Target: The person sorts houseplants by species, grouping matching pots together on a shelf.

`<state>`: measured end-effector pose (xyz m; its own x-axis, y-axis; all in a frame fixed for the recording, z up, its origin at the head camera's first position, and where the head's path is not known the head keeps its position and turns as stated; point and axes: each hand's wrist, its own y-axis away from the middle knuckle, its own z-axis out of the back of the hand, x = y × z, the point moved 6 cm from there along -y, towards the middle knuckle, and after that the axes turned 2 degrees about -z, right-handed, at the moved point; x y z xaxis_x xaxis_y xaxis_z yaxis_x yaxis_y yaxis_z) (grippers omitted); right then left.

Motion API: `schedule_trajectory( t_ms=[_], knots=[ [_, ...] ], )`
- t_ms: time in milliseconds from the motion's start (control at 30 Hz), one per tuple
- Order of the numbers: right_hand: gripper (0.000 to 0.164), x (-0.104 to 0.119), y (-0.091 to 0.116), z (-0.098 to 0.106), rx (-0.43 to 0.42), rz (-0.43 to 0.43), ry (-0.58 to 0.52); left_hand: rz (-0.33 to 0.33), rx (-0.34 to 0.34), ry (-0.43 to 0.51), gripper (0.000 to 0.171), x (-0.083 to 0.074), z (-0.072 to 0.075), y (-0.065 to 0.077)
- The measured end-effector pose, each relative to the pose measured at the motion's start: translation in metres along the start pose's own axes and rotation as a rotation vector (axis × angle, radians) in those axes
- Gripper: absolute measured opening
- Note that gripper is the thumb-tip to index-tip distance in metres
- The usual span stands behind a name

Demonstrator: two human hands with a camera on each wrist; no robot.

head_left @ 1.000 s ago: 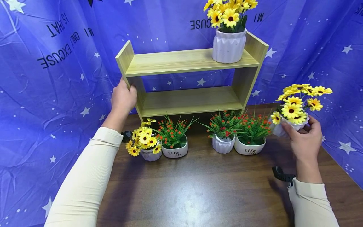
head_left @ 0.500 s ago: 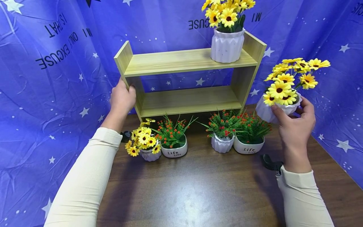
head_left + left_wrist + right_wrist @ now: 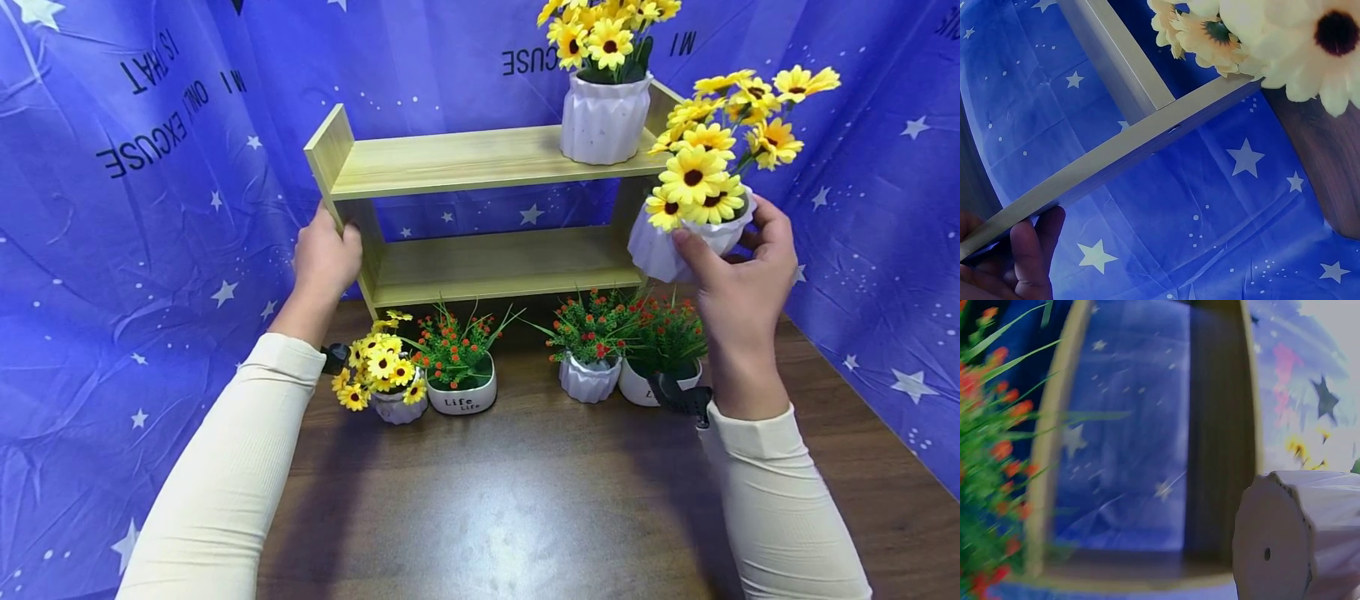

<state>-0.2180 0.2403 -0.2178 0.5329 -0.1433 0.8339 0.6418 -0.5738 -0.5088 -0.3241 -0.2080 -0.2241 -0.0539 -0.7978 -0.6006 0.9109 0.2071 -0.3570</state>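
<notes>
My left hand [image 3: 327, 257] grips the left side panel of a light wooden two-tier shelf [image 3: 450, 162]; in the left wrist view the fingers [image 3: 1030, 253] wrap that panel's edge. My right hand [image 3: 750, 279] holds a white ribbed flowerpot [image 3: 660, 246] of yellow daisies [image 3: 693, 177] in the air, tilted, before the shelf's right end. The pot's base [image 3: 1269, 550] with its small hole shows in the right wrist view. On the top tier, at the right, stands another white pot [image 3: 606, 118] of yellow daisies. The held flowers partly hide the shelf's right panel.
Before the shelf, on the brown table [image 3: 465, 500], stand a small daisy pot [image 3: 400, 407], an oval red-flowered planter [image 3: 462, 398], a ribbed red-flowered pot [image 3: 590, 379] and another oval planter [image 3: 637, 386], partly behind the right wrist strap. A blue starry curtain [image 3: 187, 250] hangs behind.
My right hand has lifted the daisy pot up and to the left, from beside the right planter to the shelf's right end. My left hand keeps its grip on the shelf.
</notes>
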Motion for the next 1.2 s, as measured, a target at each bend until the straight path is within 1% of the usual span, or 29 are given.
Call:
schedule_trajectory(
  t_ms=[167,267,333,467,567,700,767,900,1000,1200],
  knots=[
    [0.059,0.022,-0.003,-0.027,0.045,0.023,-0.053,-0.004,0.003,-0.004,0.036,-0.001,0.000,-0.001],
    [0.060,0.032,-0.005,-0.044,0.084,0.029,-0.057,0.002,0.007,-0.004,0.037,-0.001,0.000,-0.001],
    [0.061,0.037,-0.005,-0.056,0.113,0.029,-0.052,0.009,0.011,-0.004,0.037,-0.001,0.000,-0.001],
    [0.063,0.043,-0.005,-0.081,0.184,0.023,-0.101,0.018,0.015,-0.006,0.036,-0.001,-0.001,-0.001],
    [0.064,0.045,-0.006,-0.099,0.233,0.009,-0.074,0.019,0.015,-0.009,0.036,-0.001,-0.001,-0.002],
    [0.064,0.045,-0.006,-0.120,0.284,-0.003,0.021,0.023,0.015,-0.007,0.036,-0.001,-0.002,-0.001],
    [0.064,0.043,-0.007,-0.130,0.309,-0.010,0.023,0.025,0.015,-0.004,0.037,0.000,-0.002,-0.001],
    [0.065,0.037,-0.007,-0.150,0.362,-0.052,-0.013,0.027,0.016,-0.004,0.037,0.000,-0.002,-0.001],
    [0.066,0.034,-0.007,-0.160,0.386,-0.073,-0.002,0.029,0.021,-0.004,0.036,0.001,-0.003,-0.001],
    [0.062,0.032,-0.012,-0.174,0.398,-0.091,0.083,0.018,0.014,-0.010,0.037,0.002,-0.001,-0.002]
  ],
)
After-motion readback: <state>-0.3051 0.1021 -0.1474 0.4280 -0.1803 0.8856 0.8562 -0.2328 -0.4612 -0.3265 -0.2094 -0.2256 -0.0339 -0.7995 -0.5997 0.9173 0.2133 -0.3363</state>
